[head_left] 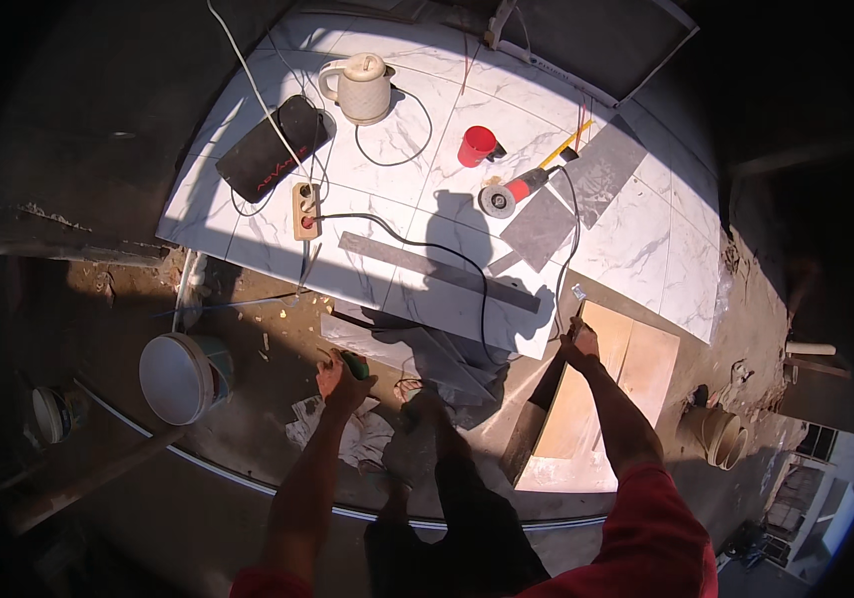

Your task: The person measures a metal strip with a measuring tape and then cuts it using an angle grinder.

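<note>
My left hand (343, 383) is closed round a small dark green object (355, 365) whose kind I cannot make out. It hovers beside the grey tile pieces (387, 344) leaning at the edge of the white marbled tiles (517, 110). My right hand (578, 347) is closed over the upper edge of a tan board (626, 369), on a thin dark thing with a pale tip that I cannot name. An angle grinder (512, 195) with a red body lies on the tiles beyond it, its black cable trailing back past my right hand.
On the white tiles stand a cream kettle (362, 92), a red cup (477, 147), a black speaker-like box (273, 149) and a power strip (305, 211). A long grey strip (437, 271) and a yellow ruler (567, 145) lie there too. White buckets (176, 379) stand left; a beige container (716, 437) lies right.
</note>
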Motion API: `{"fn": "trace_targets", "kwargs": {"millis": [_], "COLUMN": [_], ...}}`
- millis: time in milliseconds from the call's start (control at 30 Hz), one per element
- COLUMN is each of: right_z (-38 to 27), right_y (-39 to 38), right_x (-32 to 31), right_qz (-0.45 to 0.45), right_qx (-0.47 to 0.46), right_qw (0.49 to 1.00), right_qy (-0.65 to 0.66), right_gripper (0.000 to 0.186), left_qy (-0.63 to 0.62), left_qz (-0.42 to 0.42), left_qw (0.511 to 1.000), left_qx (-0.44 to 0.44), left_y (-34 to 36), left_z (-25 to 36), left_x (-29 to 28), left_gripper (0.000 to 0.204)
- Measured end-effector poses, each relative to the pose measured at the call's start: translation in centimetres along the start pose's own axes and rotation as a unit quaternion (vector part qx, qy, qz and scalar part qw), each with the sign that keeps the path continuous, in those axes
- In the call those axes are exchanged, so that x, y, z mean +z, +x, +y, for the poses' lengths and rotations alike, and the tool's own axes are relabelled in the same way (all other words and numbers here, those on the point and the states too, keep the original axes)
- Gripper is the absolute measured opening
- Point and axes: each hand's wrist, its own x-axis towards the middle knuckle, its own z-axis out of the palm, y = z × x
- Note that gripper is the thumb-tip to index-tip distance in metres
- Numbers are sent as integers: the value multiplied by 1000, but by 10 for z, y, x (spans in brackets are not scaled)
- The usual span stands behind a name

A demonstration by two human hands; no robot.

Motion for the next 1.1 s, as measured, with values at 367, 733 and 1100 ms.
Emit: {"fn": "trace_targets", "kwargs": {"millis": [367, 733, 1100], "right_z": [-80, -114, -127], "right_y": [283, 389, 336], "right_x": [16, 73, 44], "right_qz": [-1, -24, -107], "right_qx": [-178, -298, -278], "right_qw": [977, 885, 862], "right_qy": [-119, -356, -410], "right_gripper": [77, 79, 90], "left_qy": [-54, -129, 9], "left_qz": [82, 230, 51], "left_qw": [994, 955, 971], "left_qx": [50, 138, -234], "left_y": [234, 227, -62], "left_z": [89, 71, -130], "left_x": [96, 135, 187], "left_gripper": [91, 102, 101]}}
